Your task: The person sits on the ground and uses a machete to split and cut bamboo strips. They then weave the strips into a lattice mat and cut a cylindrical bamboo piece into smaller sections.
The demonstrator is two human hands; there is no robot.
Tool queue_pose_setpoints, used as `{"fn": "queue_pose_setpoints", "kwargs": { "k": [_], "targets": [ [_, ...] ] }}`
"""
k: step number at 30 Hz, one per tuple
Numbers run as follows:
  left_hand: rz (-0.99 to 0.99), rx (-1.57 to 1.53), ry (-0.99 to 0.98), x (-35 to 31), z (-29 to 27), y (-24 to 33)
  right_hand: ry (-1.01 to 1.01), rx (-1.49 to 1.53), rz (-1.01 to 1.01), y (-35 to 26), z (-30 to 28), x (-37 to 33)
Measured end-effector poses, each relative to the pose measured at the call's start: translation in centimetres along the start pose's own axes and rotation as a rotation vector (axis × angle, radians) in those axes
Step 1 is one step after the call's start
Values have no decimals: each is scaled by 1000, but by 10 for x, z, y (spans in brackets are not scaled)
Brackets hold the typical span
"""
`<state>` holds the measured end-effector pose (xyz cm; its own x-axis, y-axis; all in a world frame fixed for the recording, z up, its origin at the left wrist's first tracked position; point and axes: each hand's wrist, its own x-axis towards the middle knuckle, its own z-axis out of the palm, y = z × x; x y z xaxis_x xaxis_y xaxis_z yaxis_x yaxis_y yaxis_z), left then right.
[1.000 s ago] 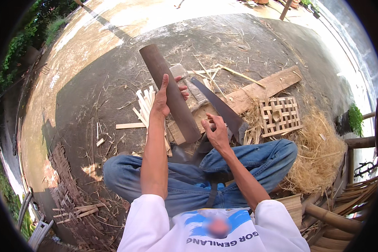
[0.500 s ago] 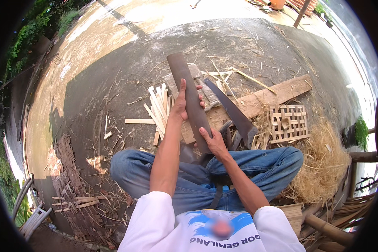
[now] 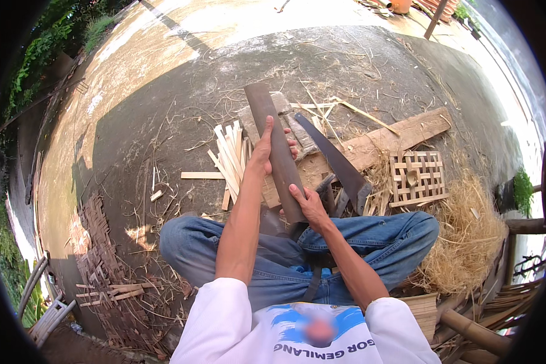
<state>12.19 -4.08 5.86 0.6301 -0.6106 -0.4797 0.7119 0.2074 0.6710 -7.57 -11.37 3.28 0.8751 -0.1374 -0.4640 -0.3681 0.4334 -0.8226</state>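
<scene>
Both my hands hold a long dark brown length of bamboo (image 3: 279, 151), which slants up and away from my lap. My left hand (image 3: 264, 151) wraps its middle, thumb along the left side and fingertips showing on the right. Closer to me, my right hand (image 3: 309, 205) is closed round the lower end, thumb on the upper face. A handsaw (image 3: 330, 151) with a dark blade lies just right of the bamboo. Left of my left hand is a bundle of pale split strips (image 3: 229, 155). The fingers' undersides are hidden behind the bamboo.
A wooden plank (image 3: 376, 142) runs off to the right beneath the saw. A woven bamboo square (image 3: 417, 177) and a heap of pale shavings (image 3: 464, 233) lie right of my knee. Brown chips (image 3: 100, 236) cover the left ground. Bamboo poles (image 3: 476, 330) stand lower right.
The far end of the bamboo has dipped slightly toward me and to the right. My two hands keep their grip at nearly the same places.
</scene>
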Motion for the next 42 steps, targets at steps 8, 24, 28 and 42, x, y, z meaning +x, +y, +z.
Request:
{"fn": "queue_pose_setpoints", "kwargs": {
  "k": [8,24,28,42],
  "targets": [
    [185,109,139,13,-24,15,176,-168,-170,-2,16,-6],
    [792,185,137,-3,-2,83,753,-869,-279,-19,-107,-13],
    [862,148,89,3,-5,82,738,-1251,121,8,-159,-20],
    [674,302,99,-15,-15,99,652,-1275,89,17,-223,32]
  ]
}}
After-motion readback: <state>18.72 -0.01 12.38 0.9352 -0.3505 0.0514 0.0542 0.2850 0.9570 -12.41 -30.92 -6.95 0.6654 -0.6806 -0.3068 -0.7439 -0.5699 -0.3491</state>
